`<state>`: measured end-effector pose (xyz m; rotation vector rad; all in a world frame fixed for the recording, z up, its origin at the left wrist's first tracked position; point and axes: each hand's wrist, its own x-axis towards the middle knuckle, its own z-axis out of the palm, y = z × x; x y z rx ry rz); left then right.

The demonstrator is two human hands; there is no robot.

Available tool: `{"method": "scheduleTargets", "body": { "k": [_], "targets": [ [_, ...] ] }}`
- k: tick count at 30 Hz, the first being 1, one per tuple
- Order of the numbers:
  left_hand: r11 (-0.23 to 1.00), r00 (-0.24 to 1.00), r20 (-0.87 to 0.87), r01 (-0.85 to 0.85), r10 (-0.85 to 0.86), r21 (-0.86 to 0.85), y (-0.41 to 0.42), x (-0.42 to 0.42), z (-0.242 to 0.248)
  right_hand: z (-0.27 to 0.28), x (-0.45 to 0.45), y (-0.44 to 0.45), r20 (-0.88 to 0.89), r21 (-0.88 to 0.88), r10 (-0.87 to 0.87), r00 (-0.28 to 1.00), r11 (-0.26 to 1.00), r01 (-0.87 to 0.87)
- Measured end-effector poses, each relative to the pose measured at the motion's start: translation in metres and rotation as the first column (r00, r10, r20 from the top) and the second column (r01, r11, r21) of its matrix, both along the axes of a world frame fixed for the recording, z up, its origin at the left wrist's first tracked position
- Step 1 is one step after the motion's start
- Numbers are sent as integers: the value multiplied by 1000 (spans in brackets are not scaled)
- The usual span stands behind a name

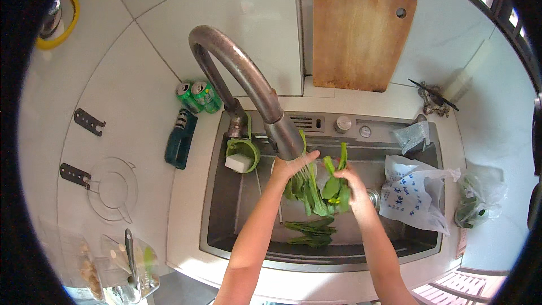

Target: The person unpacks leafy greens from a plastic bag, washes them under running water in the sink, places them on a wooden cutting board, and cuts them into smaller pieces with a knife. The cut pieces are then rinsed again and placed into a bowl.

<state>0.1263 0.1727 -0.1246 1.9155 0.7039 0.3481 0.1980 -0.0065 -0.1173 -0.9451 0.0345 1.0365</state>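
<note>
Water sprays from the metal faucet (287, 140) onto my left hand (292, 167), which is under the spout with its thumb spread. Leafy green stalks (311, 197) hang below that palm, and the fingers around them are partly hidden. My right hand (353, 184), slightly blurred, grips a second bunch of leafy greens (332, 188) with small yellow flowers. More green leaves (311, 231) lie on the floor of the stainless-steel sink (351, 237), near its front wall. Behind my left hand, a pale round rim is mostly covered.
A green ring holder (256, 152) with a white sponge (238, 163) hangs at the sink's left. A printed white plastic bag (408, 195) drapes over the right side, beside a clear bag of greens (474, 201). Green cans (205, 95), a knife sharpener (181, 140) and a wooden cutting board (360, 34) stand around it.
</note>
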Motion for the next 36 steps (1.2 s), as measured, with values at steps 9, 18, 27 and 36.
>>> {"method": "scheduleTargets", "body": {
  "k": [9, 18, 27, 36],
  "targets": [
    [935, 996, -60, 41, -67, -353, 8, -36, 32, -1, -29, 36, 161, -178, 243, 957, 961, -214],
    [889, 995, 30, -68, 91, -452, 18, -43, 37, -3, -20, 55, 32, -138, 146, 989, 980, -140],
    [941, 987, 131, 134, -97, -311, 12, -21, 11, 17, -20, 38, 173, -290, 180, 968, 949, -125],
    [763, 968, -93, 123, -233, -635, 10, -70, 44, -8, -31, 59, 621, -365, 230, 749, 931, 16]
  ]
}}
